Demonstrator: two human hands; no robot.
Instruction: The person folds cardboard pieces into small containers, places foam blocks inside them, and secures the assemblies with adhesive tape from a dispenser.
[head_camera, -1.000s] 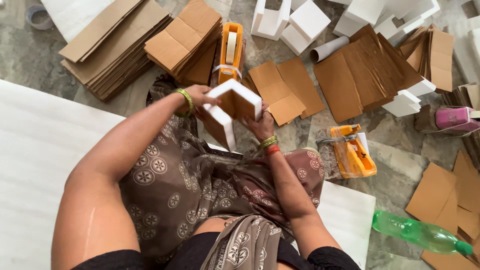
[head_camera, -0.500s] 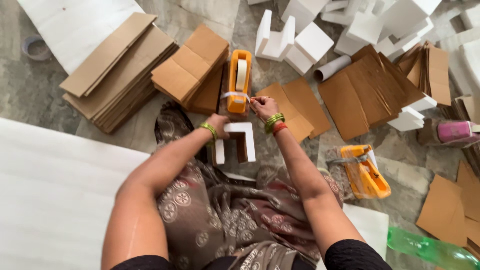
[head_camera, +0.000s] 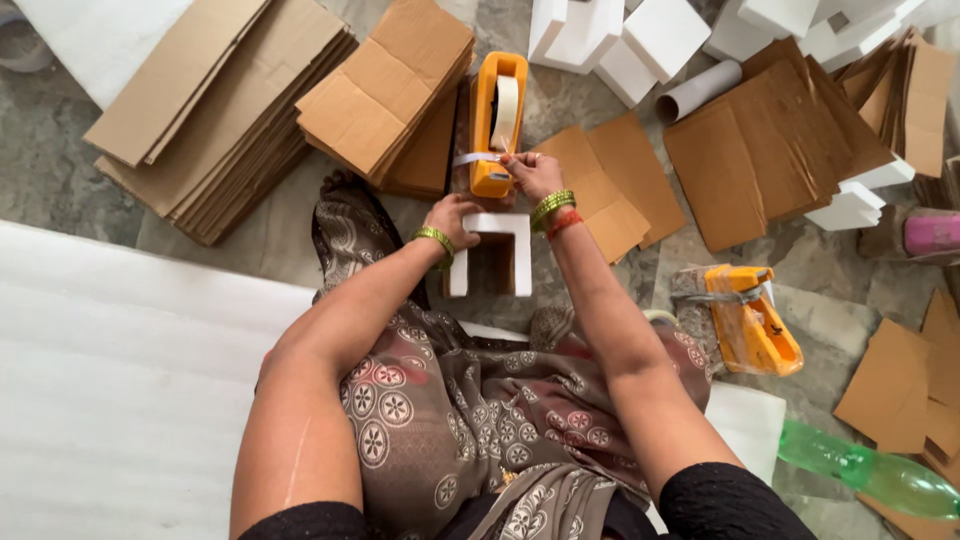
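The left hand (head_camera: 455, 218) rests on the top left corner of a white foam bracket (head_camera: 490, 252), steadying it upright on the floor just before the person's lap. Just beyond, the right hand (head_camera: 532, 175) pinches the free end of the tape at the orange tape dispenser (head_camera: 497, 122), fingers closed narrow on the strip. The step looks like drawing tape; next it likely needs a steady pull toward the foam. Flattened cardboard stacks (head_camera: 225, 105) lie farther out.

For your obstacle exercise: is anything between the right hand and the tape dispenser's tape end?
Nothing visible. The right hand is already at the tape on the orange dispenser, fingers on the strip. The left hand rests on the white foam piece.
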